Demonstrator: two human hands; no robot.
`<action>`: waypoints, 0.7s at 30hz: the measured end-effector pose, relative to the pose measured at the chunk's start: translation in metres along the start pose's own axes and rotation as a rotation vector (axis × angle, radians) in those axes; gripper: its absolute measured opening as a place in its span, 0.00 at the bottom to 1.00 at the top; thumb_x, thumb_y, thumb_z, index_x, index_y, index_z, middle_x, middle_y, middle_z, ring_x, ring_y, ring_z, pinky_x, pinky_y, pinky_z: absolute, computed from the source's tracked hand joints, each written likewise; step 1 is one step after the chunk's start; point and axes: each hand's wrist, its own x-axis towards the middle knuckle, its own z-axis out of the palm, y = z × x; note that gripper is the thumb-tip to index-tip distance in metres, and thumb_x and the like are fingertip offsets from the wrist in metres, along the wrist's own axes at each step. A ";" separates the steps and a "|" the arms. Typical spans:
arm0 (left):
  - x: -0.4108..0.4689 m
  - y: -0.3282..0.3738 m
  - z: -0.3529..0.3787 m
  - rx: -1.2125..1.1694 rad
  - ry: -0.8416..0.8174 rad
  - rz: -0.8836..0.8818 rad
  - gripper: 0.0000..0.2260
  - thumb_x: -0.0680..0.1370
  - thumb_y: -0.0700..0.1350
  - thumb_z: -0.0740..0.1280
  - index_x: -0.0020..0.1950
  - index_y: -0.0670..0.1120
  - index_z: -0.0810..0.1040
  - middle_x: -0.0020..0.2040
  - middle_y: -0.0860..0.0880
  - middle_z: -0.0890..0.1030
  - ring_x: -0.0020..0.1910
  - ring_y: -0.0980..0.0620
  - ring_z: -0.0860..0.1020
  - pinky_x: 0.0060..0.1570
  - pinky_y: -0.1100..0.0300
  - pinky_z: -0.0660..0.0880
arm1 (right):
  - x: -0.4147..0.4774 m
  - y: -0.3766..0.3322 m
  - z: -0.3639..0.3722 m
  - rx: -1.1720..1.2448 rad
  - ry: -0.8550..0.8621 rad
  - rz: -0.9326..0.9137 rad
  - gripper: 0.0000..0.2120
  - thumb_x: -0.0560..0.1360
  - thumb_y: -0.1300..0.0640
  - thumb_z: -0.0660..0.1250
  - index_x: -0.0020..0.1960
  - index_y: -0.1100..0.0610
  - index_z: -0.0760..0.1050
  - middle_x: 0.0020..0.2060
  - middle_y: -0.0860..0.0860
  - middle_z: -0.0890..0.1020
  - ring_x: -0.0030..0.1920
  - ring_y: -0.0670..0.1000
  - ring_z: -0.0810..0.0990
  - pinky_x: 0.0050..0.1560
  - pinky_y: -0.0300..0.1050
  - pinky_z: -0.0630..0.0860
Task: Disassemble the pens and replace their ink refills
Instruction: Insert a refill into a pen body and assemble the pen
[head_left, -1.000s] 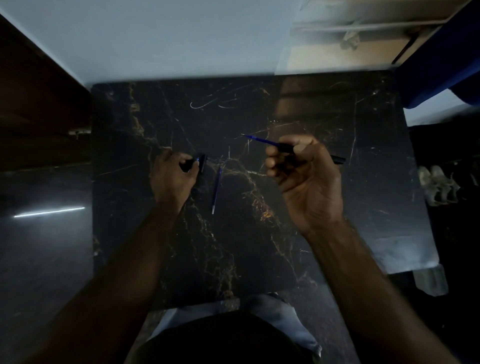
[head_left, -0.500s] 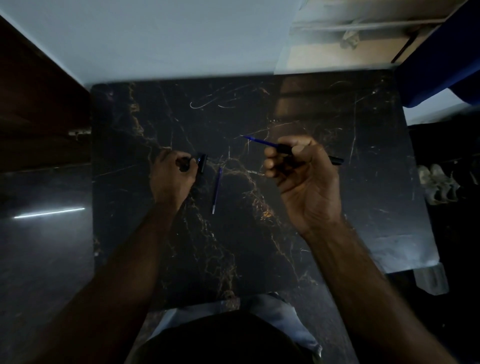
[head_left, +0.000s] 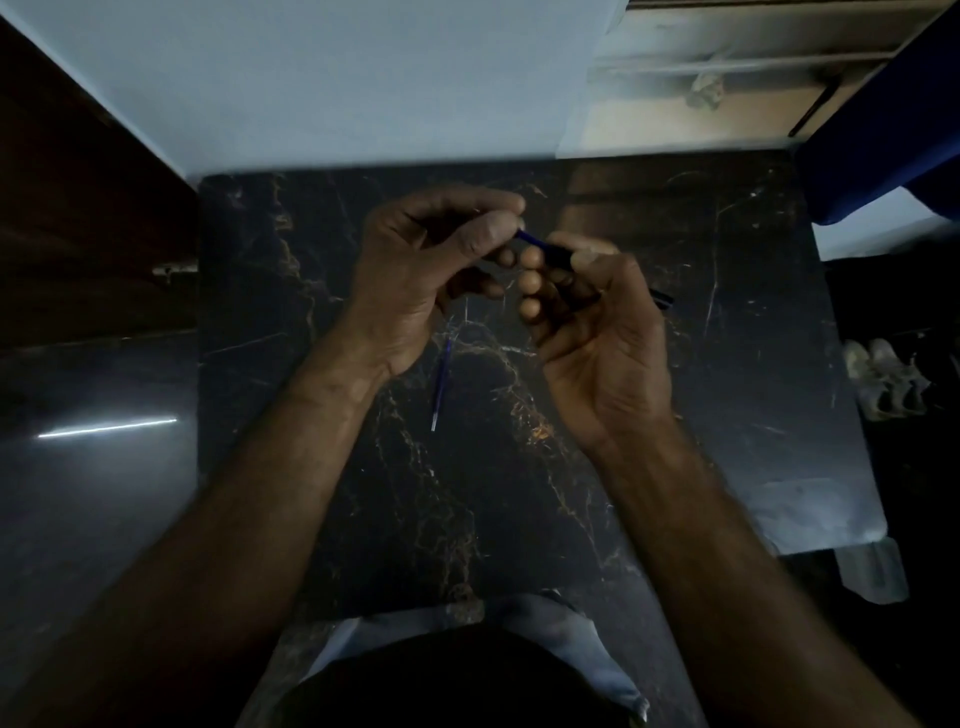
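Observation:
Both hands are raised together over the middle of the black marble table. My right hand is closed around a dark pen barrel, whose back end sticks out to the right. A blue refill pokes out of the barrel's front. My left hand pinches the tip of that refill between thumb and forefinger; I cannot tell whether it also holds a small black part. A second blue refill lies loose on the table below my left hand.
A pale wall runs along the table's far edge. Dark wooden furniture stands to the left and blue fabric at the upper right. A pair of shoes sits on the floor to the right. My lap is at the near edge.
My left hand has left the table at the left and risen to meet the pen's front end. My right hand has moved slightly up and left with the pen.

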 end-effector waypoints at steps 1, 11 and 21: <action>-0.001 -0.001 0.002 -0.027 0.064 0.001 0.10 0.82 0.35 0.71 0.51 0.47 0.89 0.45 0.50 0.88 0.41 0.55 0.86 0.36 0.64 0.81 | 0.000 0.000 0.000 -0.001 0.001 -0.003 0.09 0.81 0.62 0.61 0.56 0.64 0.78 0.44 0.58 0.85 0.41 0.51 0.84 0.42 0.42 0.81; 0.011 0.005 -0.121 0.120 0.598 0.112 0.06 0.79 0.40 0.77 0.53 0.43 0.83 0.41 0.52 0.88 0.39 0.57 0.85 0.42 0.60 0.82 | -0.015 -0.003 -0.026 -0.058 0.025 0.005 0.08 0.81 0.62 0.61 0.54 0.63 0.78 0.47 0.59 0.85 0.43 0.52 0.84 0.43 0.43 0.80; 0.009 -0.131 -0.183 0.822 0.357 -0.443 0.06 0.80 0.41 0.77 0.52 0.40 0.84 0.47 0.34 0.86 0.27 0.62 0.82 0.30 0.66 0.83 | -0.022 -0.001 -0.035 -0.121 0.031 0.026 0.08 0.79 0.62 0.62 0.51 0.62 0.81 0.47 0.60 0.85 0.42 0.53 0.83 0.42 0.44 0.80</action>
